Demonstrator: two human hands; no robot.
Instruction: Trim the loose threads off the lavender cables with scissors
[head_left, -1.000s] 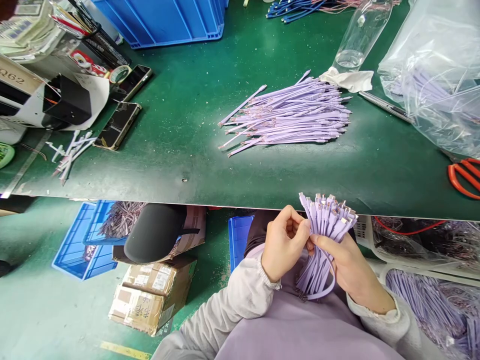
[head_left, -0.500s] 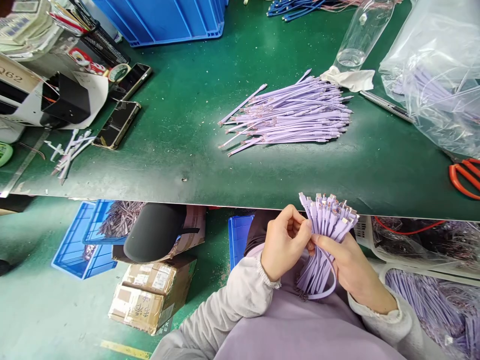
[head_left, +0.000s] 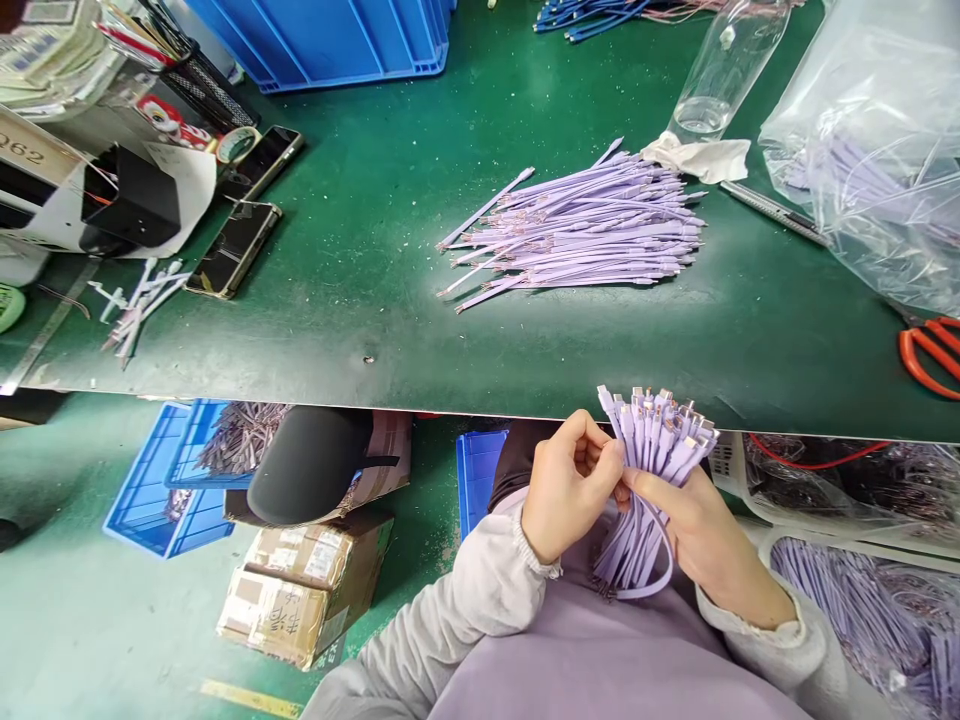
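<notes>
A thick bundle of purple flat cables (head_left: 637,540) is held upright over my lap, its metal plug ends fanned out at the top. My right hand (head_left: 701,525) wraps round the bundle from the right, thumb across its front. On the left side, my left hand (head_left: 574,480) pinches with thumb and forefinger at the bundle's edge, seemingly on a single cable; the fingertips partly hide it. One cable loops out below my right thumb. On the green table beyond lies a loose pile of purple cables (head_left: 585,230).
Two phones (head_left: 234,250), cut cable pieces (head_left: 146,305) and a pen holder (head_left: 202,85) are at left. A blue crate (head_left: 330,45) stands behind. At right are a bottle (head_left: 712,90), a knife (head_left: 776,212), a plastic bag (head_left: 877,150) and orange-handled scissors (head_left: 930,355). Boxes (head_left: 304,590) sit below.
</notes>
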